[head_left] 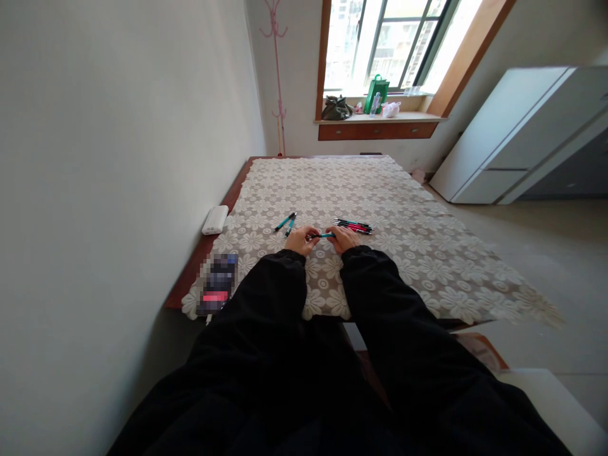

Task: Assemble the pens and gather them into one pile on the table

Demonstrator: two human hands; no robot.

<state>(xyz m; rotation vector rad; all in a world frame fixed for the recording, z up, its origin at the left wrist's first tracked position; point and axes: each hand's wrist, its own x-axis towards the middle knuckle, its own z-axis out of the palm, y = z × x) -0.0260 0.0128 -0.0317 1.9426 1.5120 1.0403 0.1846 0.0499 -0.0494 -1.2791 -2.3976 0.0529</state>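
Note:
A teal and black pen (327,235) lies crosswise between my two hands, just above the lace tablecloth (375,278). My left hand (302,240) is closed on its dark left end. At the other end, the fingers of my right hand (344,239) pinch the teal barrel. Two more teal pens (285,221) rest on the cloth beyond my left hand, one partly behind the other. Beyond my right hand lies a bunch of several pens (354,225), black, teal and red, side by side.
At the table's left edge are a white box-like device (215,220) and a phone (217,284) with a blurred screen and a cable. A wall (118,190) runs close along the left. A window sill (403,117) with bags and a white cabinet (513,133) stand farther back.

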